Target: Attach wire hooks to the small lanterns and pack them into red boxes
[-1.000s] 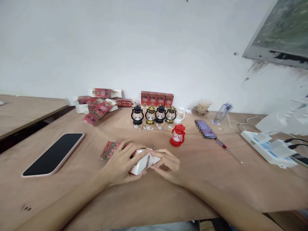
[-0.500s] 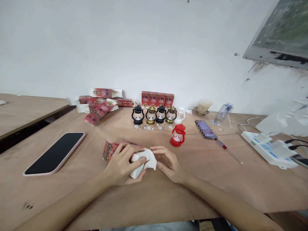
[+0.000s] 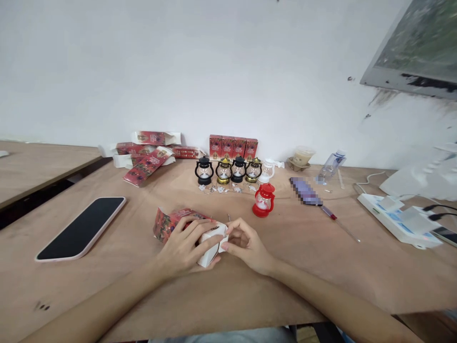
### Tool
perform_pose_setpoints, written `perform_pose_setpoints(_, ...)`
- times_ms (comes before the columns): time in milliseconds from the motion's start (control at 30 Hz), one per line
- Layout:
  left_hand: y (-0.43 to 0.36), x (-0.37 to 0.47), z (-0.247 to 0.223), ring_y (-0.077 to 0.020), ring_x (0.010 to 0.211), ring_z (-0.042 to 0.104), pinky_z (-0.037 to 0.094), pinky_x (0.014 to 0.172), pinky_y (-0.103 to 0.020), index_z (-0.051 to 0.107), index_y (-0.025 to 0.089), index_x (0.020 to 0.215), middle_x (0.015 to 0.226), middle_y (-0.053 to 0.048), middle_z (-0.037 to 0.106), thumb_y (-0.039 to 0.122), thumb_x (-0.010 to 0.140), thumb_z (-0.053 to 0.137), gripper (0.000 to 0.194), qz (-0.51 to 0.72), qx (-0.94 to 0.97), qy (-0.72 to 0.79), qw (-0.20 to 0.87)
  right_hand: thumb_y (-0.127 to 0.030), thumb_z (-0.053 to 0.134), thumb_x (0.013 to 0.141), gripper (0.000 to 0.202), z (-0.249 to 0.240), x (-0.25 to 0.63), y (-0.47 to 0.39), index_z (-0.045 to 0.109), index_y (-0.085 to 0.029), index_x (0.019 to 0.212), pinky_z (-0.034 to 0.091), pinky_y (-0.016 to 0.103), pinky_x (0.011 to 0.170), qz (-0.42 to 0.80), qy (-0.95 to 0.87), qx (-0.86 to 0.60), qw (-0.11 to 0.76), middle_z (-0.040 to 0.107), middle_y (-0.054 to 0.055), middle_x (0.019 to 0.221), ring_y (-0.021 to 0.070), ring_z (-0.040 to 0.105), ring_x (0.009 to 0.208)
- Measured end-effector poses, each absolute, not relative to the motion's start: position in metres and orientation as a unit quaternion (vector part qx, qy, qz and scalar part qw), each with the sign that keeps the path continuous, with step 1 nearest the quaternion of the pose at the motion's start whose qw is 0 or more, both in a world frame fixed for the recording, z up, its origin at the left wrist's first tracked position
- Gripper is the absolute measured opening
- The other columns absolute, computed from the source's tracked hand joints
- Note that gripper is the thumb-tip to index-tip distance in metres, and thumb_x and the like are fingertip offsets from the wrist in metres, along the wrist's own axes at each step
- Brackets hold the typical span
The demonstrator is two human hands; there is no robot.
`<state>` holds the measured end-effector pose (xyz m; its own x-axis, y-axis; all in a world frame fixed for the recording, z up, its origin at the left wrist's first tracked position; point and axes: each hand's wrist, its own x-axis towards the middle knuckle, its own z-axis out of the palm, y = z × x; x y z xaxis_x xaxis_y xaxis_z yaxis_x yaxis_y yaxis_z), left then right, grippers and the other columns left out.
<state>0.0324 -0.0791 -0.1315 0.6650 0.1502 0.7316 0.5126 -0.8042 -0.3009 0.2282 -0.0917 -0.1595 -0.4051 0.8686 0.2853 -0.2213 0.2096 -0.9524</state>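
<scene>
A red printed cardboard box (image 3: 163,226) lies on its side in front of me, its white end facing right. Wrapped over that end is my left hand (image 3: 185,245), its index finger pressing on the white flaps. My right hand (image 3: 250,245) pinches the edge of a white flap between thumb and fingers. The far left end of the box has a raised flap. Just beyond my right hand stands a small red lantern (image 3: 263,201). Behind it is a row of several little lanterns (image 3: 223,172) in black, gold and white, with small tags before them.
Upright red boxes (image 3: 233,147) stand against the wall; flattened ones (image 3: 146,166) are piled to their left. A phone (image 3: 82,228) lies at left. At right are a screwdriver (image 3: 337,220), a pixelated purple item (image 3: 306,191), a cup (image 3: 303,156), a bottle (image 3: 332,166) and a power strip (image 3: 396,221).
My right hand has moved slightly left and closed on the white flap, which is now folded in nearer the box end. My left hand and the box have barely shifted.
</scene>
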Motion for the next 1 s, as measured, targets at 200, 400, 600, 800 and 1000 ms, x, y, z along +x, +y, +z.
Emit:
perform_pose_setpoints(200,-0.077,0.031,-0.132,-0.0226,0.090,0.062,0.045,0.075,-0.037,0.053,0.017,0.105,0.097,-0.014,0.069,0.038,0.079,0.063,0.035,-0.368,-0.878,-0.174,0.252,-0.037,0.071,0.073,0.033,-0.159,0.225,-0.094,0.045,-0.022,0.084,0.050,0.024,0.072,0.561,-0.601,-0.284,0.493,0.061,-0.001,0.084,0.0106,0.060,0.076)
perform_pose_setpoints(400,-0.075,0.032,-0.134,-0.0233,0.092,0.063,0.045,0.076,-0.037,0.051,0.016,0.107,0.096,-0.014,0.070,0.041,0.080,0.063,0.039,-0.378,-0.878,-0.167,0.243,-0.043,0.071,0.071,0.036,-0.161,0.221,-0.097,0.043,-0.022,0.081,0.051,0.025,0.068,0.541,-0.581,-0.328,0.512,0.059,-0.002,0.078,0.0111,0.060,0.071)
perform_pose_setpoints(600,-0.074,0.031,-0.137,-0.0233,0.095,0.063,0.045,0.079,-0.037,0.050,0.016,0.112,0.098,-0.014,0.070,0.040,0.079,0.065,0.043,-0.384,-0.881,-0.171,0.219,-0.043,0.074,0.069,0.036,-0.162,0.221,-0.096,0.046,-0.022,0.081,0.051,0.024,0.066,0.548,-0.575,-0.323,0.514,0.058,-0.003,0.075,0.0103,0.059,0.069)
perform_pose_setpoints(800,-0.073,0.029,-0.143,-0.0236,0.099,0.063,0.046,0.084,-0.041,0.050,0.016,0.110,0.100,-0.014,0.069,0.040,0.076,0.069,0.046,-0.410,-0.879,-0.136,0.204,-0.034,0.081,0.062,0.055,-0.164,0.224,-0.094,0.050,-0.025,0.107,0.053,0.025,0.073,0.575,-0.576,-0.289,0.504,0.061,0.001,0.099,0.0117,0.062,0.084)
perform_pose_setpoints(1000,-0.077,0.028,-0.144,-0.0228,0.107,0.060,0.045,0.089,-0.044,0.050,0.020,0.103,0.102,-0.010,0.069,0.041,0.073,0.072,0.042,-0.397,-0.893,-0.065,0.200,-0.041,0.078,0.065,0.061,-0.169,0.225,-0.094,0.052,-0.027,0.118,0.052,0.025,0.077,0.583,-0.638,-0.220,0.453,0.062,0.002,0.105,0.0133,0.061,0.090)
